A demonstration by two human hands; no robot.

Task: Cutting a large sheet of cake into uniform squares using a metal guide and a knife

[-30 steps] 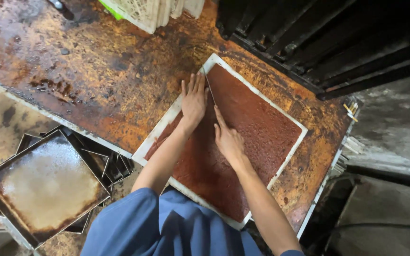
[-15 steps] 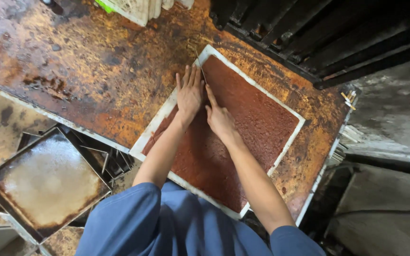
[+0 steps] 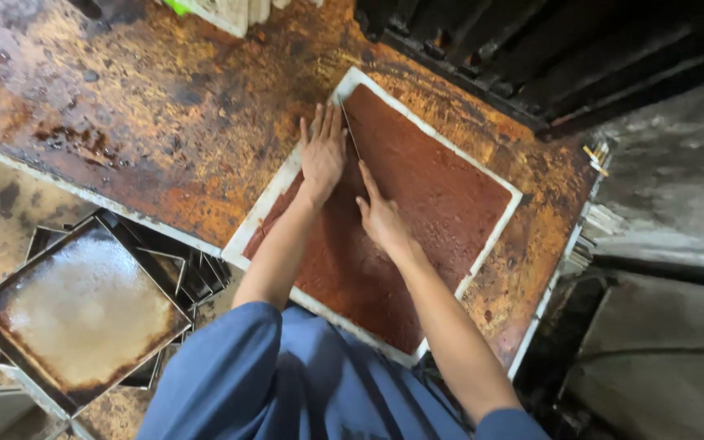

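A flat sheet of reddish-brown paste [image 3: 433, 195] fills a square white-rimmed tray [image 3: 274, 189] on a rusty, stained table [image 3: 148, 106]. My left hand [image 3: 323, 151] lies flat on the paste near the tray's far left corner, fingers spread and holding nothing. My right hand [image 3: 380, 216] rests just beside it toward the near side, index finger stretched out along what looks like a thin blade [image 3: 350, 134]. The blade runs from that fingertip to the tray's far edge, right next to my left hand. Blue sleeves cover my upper arms.
A stack of empty square metal trays [image 3: 83, 314] with a pale greasy film stands low at the left, beside the table's edge. A dark slatted rack [image 3: 564, 49] lies beyond the tray at the top right. Pale slabs [image 3: 230, 10] stand at the top edge.
Both hands have crept a little toward the far left corner of the tray. My left hand stays flat on the paste and my right keeps close beside it.
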